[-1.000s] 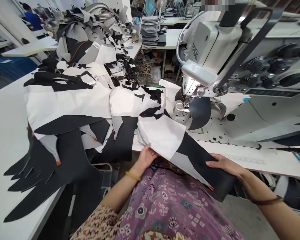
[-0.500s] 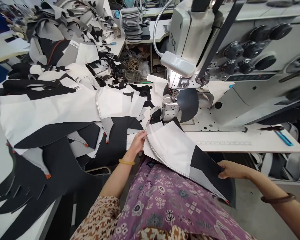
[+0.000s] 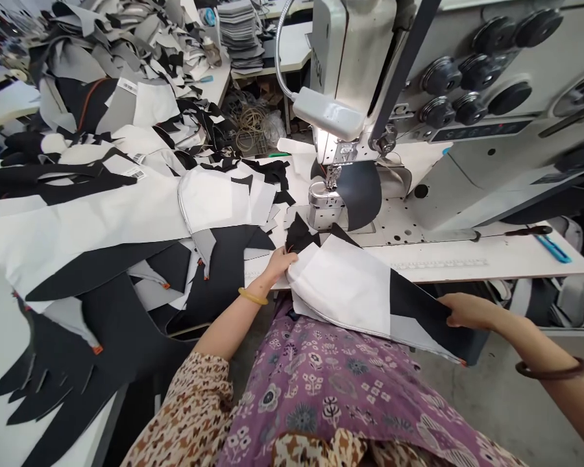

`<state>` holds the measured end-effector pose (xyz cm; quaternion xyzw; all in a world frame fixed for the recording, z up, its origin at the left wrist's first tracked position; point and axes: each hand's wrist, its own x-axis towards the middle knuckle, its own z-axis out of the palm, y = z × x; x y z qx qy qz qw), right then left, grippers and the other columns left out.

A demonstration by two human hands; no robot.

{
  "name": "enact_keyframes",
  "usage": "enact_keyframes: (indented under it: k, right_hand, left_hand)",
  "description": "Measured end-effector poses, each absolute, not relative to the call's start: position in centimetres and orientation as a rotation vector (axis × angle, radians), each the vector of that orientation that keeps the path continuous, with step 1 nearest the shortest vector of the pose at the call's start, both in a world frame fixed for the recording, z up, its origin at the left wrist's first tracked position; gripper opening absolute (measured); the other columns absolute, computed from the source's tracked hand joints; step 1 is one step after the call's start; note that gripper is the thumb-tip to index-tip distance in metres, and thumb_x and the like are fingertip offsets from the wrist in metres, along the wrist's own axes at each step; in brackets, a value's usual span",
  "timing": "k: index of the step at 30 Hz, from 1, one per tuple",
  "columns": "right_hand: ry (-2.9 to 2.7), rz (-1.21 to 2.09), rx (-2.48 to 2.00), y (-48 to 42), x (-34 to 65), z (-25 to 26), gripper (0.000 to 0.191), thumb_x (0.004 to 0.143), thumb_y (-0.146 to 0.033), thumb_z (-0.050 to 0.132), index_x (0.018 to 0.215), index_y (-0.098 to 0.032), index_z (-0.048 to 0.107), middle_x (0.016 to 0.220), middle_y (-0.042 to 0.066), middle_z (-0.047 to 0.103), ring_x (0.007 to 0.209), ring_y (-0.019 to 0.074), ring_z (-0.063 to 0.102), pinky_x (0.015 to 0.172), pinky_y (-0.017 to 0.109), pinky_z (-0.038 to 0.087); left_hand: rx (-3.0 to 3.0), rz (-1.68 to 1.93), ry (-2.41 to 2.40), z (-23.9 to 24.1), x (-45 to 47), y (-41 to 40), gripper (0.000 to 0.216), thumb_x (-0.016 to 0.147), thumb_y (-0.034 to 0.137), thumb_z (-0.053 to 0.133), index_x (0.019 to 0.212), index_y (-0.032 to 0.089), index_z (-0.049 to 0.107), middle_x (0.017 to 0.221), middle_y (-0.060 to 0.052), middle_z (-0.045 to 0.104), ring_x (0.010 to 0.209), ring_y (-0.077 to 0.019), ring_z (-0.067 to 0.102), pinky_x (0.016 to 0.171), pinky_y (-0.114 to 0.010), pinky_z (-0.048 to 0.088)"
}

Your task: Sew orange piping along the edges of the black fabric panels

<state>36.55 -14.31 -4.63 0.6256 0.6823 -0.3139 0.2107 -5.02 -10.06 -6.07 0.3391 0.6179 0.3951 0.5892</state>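
White-grey-black fabric panel (image 3: 345,285), curve-edged; left hand (image 3: 279,263) pinching pale end, right hand (image 3: 470,311) gripping black end.

Flat black-and-white fabric pieces (image 3: 102,214) lie left of the left hand (image 3: 281,263), a bulky off-white metal sewing machine (image 3: 467,175) ahead-right.

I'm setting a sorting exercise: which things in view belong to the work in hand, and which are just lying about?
Seemingly part of the work:
white, grey and black panel, held by the left hand and right hand
sewing machine, just beyond it

Seemingly just lying about:
blue tool, at right
coiled cord, background
stack of grey pieces, background
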Motion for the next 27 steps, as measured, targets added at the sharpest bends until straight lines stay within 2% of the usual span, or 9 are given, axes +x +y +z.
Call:
enact_keyframes:
  k: [3, 4, 5, 7, 10, 15, 18, 24, 27]
  right_hand:
    - [2.017, -0.734, 1.798, -13.2, 33.7, -2.9, 0.037, 0.078, -0.023, 0.047, 0.112, -0.015, 0.06, 0.12, 0.018, 0.056, 0.108, 0.0317, 0.055, 0.088, 0.04, 0.041]
    - [2.148, -0.755, 1.81, -12.6, 32.0, -2.2, 0.04, 0.085, -0.033, 0.039, 0.119, -0.02, 0.055, 0.13, 0.015, 0.05, 0.117, 0.027, 0.049, 0.094, 0.035, 0.038]
    - [2.337, -0.856, 1.838, -11.9, 30.1, -1.4, 0.038, 0.087, -0.042, 0.037, 0.116, -0.026, 0.055, 0.13, 0.013, 0.051, 0.116, 0.0223, 0.05, 0.094, 0.029, 0.038]
    - [2.655, -1.098, 1.743, -10.3, 25.6, -0.2, 0.041, 0.084, -0.05, 0.041, 0.108, -0.022, 0.058, 0.118, 0.01, 0.058, 0.108, 0.0222, 0.054, 0.094, 0.033, 0.04]
    - [2.908, -1.389, 1.518, -7.6, 19.5, 0.6, 0.053, 0.078, -0.054, 0.05, 0.116, -0.017, 0.054, 0.126, 0.009, 0.052, 0.114, 0.0229, 0.049, 0.098, 0.036, 0.037]
    - [2.891, -1.808, 1.172, -4.9, 14.4, 0.0, 0.038, 0.08, -0.048, 0.05, 0.095, -0.014, 0.055, 0.087, 0.002, 0.056, 0.08, 0.0114, 0.051, 0.073, 0.024, 0.039]
    - [3.016, -1.672, 1.235, -4.6, 14.0, -0.3, 0.031, 0.081, -0.046, 0.05, 0.083, -0.014, 0.05, 0.076, -0.001, 0.049, 0.07, 0.0075, 0.043, 0.065, 0.021, 0.034]
    - [3.0, -1.276, 1.294, -3.6, 16.0, 1.6, 0.031, 0.085, -0.045, 0.041, 0.073, -0.016, 0.04, 0.065, -0.004, 0.038, 0.06, 0.0059, 0.031, 0.059, 0.02, 0.025]
    - [2.942, -1.077, 1.502, -2.4, 16.1, 3.0, 0.027, 0.086, -0.04, 0.041, 0.074, -0.017, 0.041, 0.063, -0.003, 0.038, 0.057, 0.0063, 0.029, 0.058, 0.021, 0.023]
  left_hand:
    - [0.87, 0.996, 1.418, -5.3, -4.2, -10.1, 0.02, 0.06, 0.024, 0.069, 0.078, 0.016, 0.063, 0.072, 0.002, 0.062, 0.071, -0.012, 0.053, 0.068, -0.021, 0.04]
    - [0.907, 1.025, 1.381, -4.8, -3.8, -10.3, 0.023, 0.063, 0.027, 0.069, 0.083, 0.017, 0.064, 0.08, 0.001, 0.064, 0.077, -0.0129, 0.054, 0.072, -0.021, 0.041]
    - [0.944, 1.051, 1.338, -4.3, -3.4, -10.5, 0.025, 0.067, 0.032, 0.068, 0.087, 0.017, 0.065, 0.086, 0.0, 0.066, 0.081, -0.0138, 0.055, 0.074, -0.021, 0.042]
    - [0.999, 1.087, 1.267, -3.3, -2.7, -11.0, 0.03, 0.071, 0.042, 0.066, 0.085, 0.016, 0.067, 0.086, -0.002, 0.066, 0.081, -0.0155, 0.056, 0.072, -0.022, 0.043]
    - [1.072, 1.101, 1.232, -2.1, -2.4, -11.6, 0.033, 0.071, 0.047, 0.067, 0.077, 0.015, 0.067, 0.079, -0.002, 0.064, 0.075, -0.0155, 0.056, 0.068, -0.024, 0.043]
    - [1.436, 1.124, 1.261, -0.1, -3.6, -10.7, 0.024, 0.072, 0.039, 0.068, 0.075, 0.015, 0.068, 0.086, -0.003, 0.061, 0.084, -0.017, 0.055, 0.074, -0.024, 0.043]
    - [1.589, 1.111, 1.33, 0.8, -3.6, -9.5, 0.023, 0.078, 0.039, 0.063, 0.082, 0.017, 0.067, 0.085, -0.003, 0.063, 0.082, -0.0162, 0.057, 0.074, -0.023, 0.043]
    - [1.744, 1.162, 1.518, 1.1, -1.8, -6.4, 0.027, 0.086, 0.038, 0.054, 0.073, 0.017, 0.064, 0.059, 0.004, 0.058, 0.055, -0.009, 0.049, 0.056, -0.02, 0.037]
    - [1.783, 1.235, 1.488, 1.4, -1.3, -3.9, 0.023, 0.088, 0.035, 0.051, 0.089, 0.018, 0.067, 0.076, 0.001, 0.067, 0.072, -0.0125, 0.06, 0.068, -0.02, 0.045]
